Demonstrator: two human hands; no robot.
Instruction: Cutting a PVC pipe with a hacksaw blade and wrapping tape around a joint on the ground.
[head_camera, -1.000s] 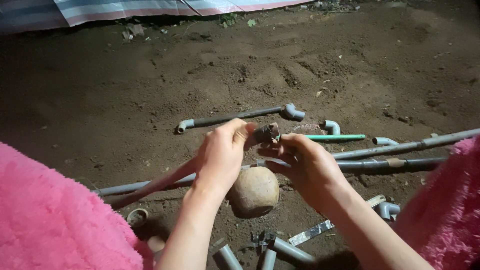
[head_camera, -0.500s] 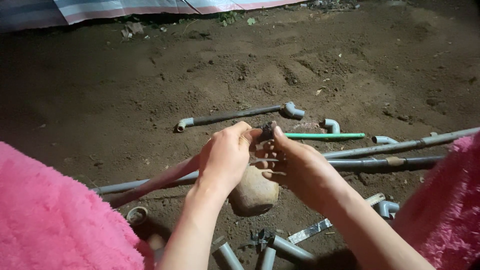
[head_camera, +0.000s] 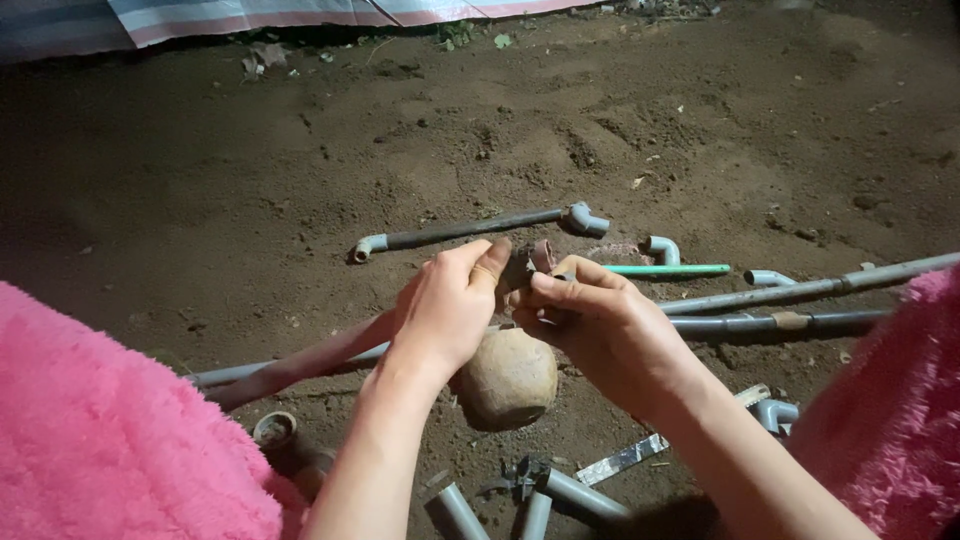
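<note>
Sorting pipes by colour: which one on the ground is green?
The thin green pipe lying just right of the right hand; all other pipes are grey.

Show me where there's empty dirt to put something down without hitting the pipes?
The widest bare dirt lies between the striped tarp and the long pipe with elbow ends. More open ground sits top right. It is crowded around the left hand, right hand, round stone and grey pipes, and among the pipe stubs.
</note>
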